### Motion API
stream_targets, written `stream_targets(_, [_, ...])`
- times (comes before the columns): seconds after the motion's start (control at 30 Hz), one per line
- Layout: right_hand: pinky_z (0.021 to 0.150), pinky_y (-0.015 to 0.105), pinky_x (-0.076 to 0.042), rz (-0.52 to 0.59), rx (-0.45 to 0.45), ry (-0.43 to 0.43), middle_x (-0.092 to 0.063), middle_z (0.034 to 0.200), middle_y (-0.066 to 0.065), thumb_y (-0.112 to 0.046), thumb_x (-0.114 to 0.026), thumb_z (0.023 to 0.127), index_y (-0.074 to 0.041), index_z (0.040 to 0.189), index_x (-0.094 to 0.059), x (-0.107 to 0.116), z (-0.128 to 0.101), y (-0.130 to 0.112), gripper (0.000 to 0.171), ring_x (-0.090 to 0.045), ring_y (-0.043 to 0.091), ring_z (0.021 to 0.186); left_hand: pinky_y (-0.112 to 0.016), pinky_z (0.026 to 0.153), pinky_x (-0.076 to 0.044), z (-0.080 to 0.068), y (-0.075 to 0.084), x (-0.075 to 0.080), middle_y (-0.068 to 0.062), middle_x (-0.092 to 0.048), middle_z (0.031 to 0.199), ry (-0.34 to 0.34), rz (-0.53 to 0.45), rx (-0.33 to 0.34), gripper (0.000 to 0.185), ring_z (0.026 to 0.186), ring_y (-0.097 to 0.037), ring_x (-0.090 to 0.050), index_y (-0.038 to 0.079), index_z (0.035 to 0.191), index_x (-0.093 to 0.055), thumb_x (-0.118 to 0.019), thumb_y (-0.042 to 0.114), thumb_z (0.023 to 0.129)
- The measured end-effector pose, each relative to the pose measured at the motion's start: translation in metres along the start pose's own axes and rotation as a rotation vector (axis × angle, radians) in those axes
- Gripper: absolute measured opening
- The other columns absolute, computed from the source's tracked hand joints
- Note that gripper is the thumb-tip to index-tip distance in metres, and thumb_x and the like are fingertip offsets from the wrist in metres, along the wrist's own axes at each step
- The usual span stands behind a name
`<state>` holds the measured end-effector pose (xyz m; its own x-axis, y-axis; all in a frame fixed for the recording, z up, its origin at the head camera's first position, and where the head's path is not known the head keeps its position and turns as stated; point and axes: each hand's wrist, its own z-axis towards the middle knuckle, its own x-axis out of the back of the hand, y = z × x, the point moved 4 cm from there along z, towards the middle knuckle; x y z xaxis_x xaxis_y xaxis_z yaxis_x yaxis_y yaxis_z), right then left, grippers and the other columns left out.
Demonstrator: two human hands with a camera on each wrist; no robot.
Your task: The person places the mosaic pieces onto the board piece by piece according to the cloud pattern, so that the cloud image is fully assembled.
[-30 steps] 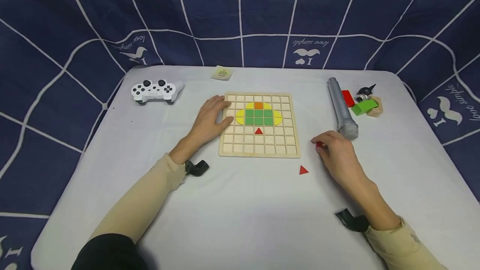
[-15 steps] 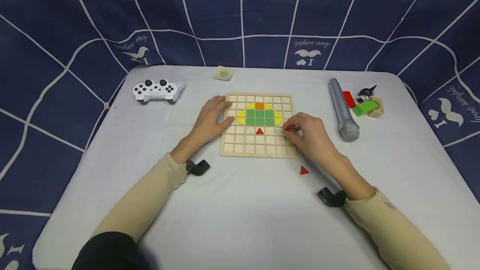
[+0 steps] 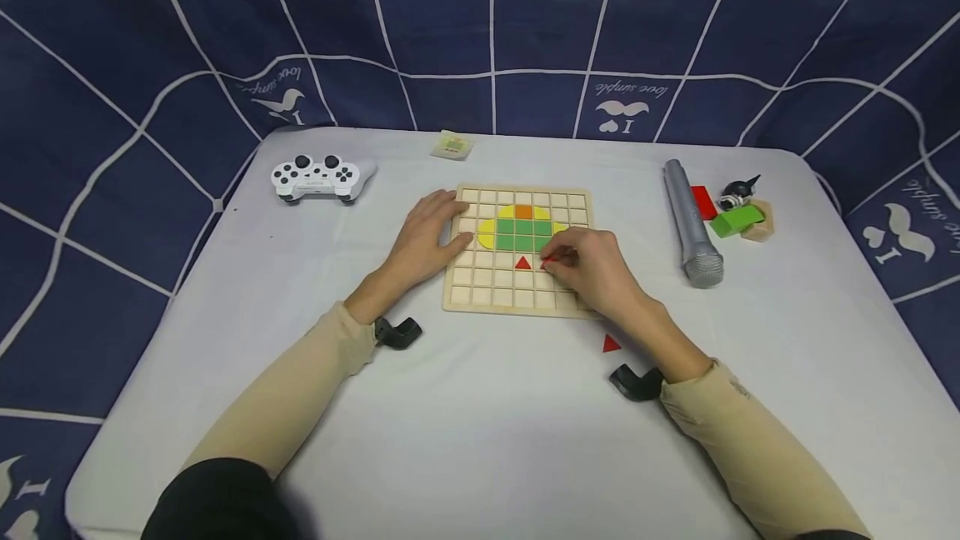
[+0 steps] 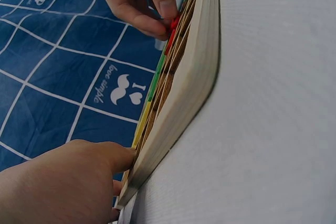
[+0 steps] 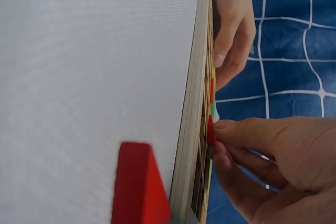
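A wooden grid board (image 3: 471, 307) lies mid-table. It carries green squares (image 3: 514, 228), yellow rounded pieces (image 3: 486, 240), an orange square (image 3: 522, 212) and a red triangle (image 3: 522, 263) below the green. My left hand (image 3: 422, 238) rests on the board's left side, fingers extended and thumb at the edge. Between thumb and fingertips my right hand (image 3: 596, 269) pinches another red triangle (image 5: 211, 130), right at the grid beside the placed one; the fingers partly hide it in the head view. One more red triangle (image 3: 611, 343) lies on the cloth off the board's lower right corner.
A white game controller (image 3: 318, 178) sits at the back left, and a small patterned card (image 3: 452, 145) behind the board. To the right lie a grey microphone (image 3: 692, 227), a red block (image 3: 703, 202), a green block (image 3: 737, 221), a wooden block (image 3: 761, 223) and a small dark figure (image 3: 738, 192).
My right hand has carried the pinched red triangle leftward from the table beside the microphone to the board, near the placed triangle. My left hand stays on the board's left side.
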<state>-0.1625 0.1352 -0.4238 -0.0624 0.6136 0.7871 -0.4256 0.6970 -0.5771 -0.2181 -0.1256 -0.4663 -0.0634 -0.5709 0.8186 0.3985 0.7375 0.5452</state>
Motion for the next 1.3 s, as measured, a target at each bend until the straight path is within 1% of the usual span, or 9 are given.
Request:
stream_targets(0.27, [0.078,0.036,-0.059,0.015,0.019,-0.020,-0.079,0.097,0.005,-0.002,-0.084,0.088,-0.008,0.097,-0.082,-0.003,0.000,0.002,0.011,-0.072,0.017,0.086,-0.046,0.134,-0.011,0.000,0.000,0.000,-0.017,-0.039,0.167,-0.005,-0.001,0.003,0.054,0.160,-0.033,-0.026,0.005,0.150,-0.055,-0.067,0.028,0.103])
stream_targets(0.4, [0.083,0.038,-0.059,0.010,0.038,-0.043,-0.079,0.102,0.005,-0.003,-0.084,0.089,-0.008,0.099,-0.082,-0.006,0.000,0.001,0.012,-0.071,0.018,0.093,-0.046,0.134,-0.011,0.000,0.001,0.001,-0.017,-0.039,0.167,-0.009,-0.006,0.006,0.054,0.161,-0.033,-0.025,0.005,0.150,-0.055,-0.067,0.028,0.103])
stream_targets(0.53, [0.089,0.040,-0.059,-0.029,0.057,-0.069,-0.079,0.105,0.006,-0.003,-0.083,0.089,-0.008,0.103,-0.082,-0.004,-0.001,-0.001,0.014,-0.071,0.021,0.100,-0.046,0.134,-0.011,0.000,0.001,0.000,-0.018,-0.040,0.167,-0.003,-0.010,0.004,0.054,0.161,-0.033,-0.026,0.005,0.150,-0.055,-0.067,0.028,0.103])
stream_targets(0.63, [0.087,0.039,-0.059,-0.048,0.075,-0.095,-0.079,0.105,0.005,-0.003,-0.083,0.089,-0.008,0.105,-0.082,0.002,-0.003,-0.003,0.017,-0.071,0.020,0.097,-0.046,0.134,-0.011,0.000,0.001,-0.002,-0.017,-0.039,0.167,-0.006,-0.005,0.005,0.054,0.161,-0.033,-0.026,0.005,0.150,-0.055,-0.067,0.029,0.103])
stream_targets(0.77, [0.081,0.038,-0.061,-0.038,0.082,-0.114,-0.078,0.102,0.004,-0.003,-0.082,0.090,-0.007,0.107,-0.081,0.013,-0.010,-0.003,0.018,-0.070,0.019,0.090,-0.045,0.134,-0.011,0.000,0.000,-0.001,-0.017,-0.039,0.167,-0.011,0.001,0.010,0.054,0.161,-0.033,-0.025,0.005,0.150,-0.055,-0.067,0.029,0.103])
stream_targets(0.93, [0.078,0.038,-0.061,-0.050,0.073,-0.116,-0.078,0.103,0.001,-0.006,-0.082,0.090,-0.009,0.107,-0.081,0.027,-0.029,0.001,0.017,-0.069,0.016,0.088,-0.044,0.134,-0.010,0.000,0.000,0.002,-0.017,-0.039,0.167,-0.013,-0.009,0.020,0.055,0.161,-0.033,-0.024,0.004,0.150,-0.054,-0.067,0.028,0.103])
stream_targets(1.1, [0.077,0.035,-0.062,-0.068,0.074,-0.139,-0.077,0.097,-0.004,-0.009,-0.087,0.086,-0.013,0.106,-0.081,0.038,-0.061,0.009,0.021,-0.068,0.011,0.085,-0.045,0.134,-0.010,0.000,-0.001,0.001,-0.018,-0.039,0.167,-0.020,-0.014,0.016,0.055,0.161,-0.033,-0.024,0.004,0.150,-0.054,-0.067,0.028,0.103])
stream_targets(1.2, [0.076,0.031,-0.060,-0.059,0.065,-0.172,-0.075,0.093,-0.010,-0.012,-0.091,0.083,-0.017,0.105,-0.081,0.042,-0.081,0.013,0.025,-0.067,0.008,0.083,-0.046,0.134,-0.010,0.000,0.000,0.001,-0.018,-0.039,0.167,-0.017,-0.015,0.014,0.055,0.161,-0.033,-0.024,0.004,0.150,-0.054,-0.067,0.028,0.103])
stream_targets(1.3, [0.077,0.027,-0.059,-0.047,0.062,-0.216,-0.074,0.095,-0.015,-0.013,-0.094,0.080,-0.021,0.105,-0.081,0.044,-0.098,0.015,0.029,-0.067,0.006,0.085,-0.045,0.134,-0.010,0.000,0.000,0.001,-0.017,-0.039,0.168,-0.016,-0.012,0.014,0.055,0.161,-0.033,-0.024,0.004,0.151,-0.054,-0.067,0.029,0.103])
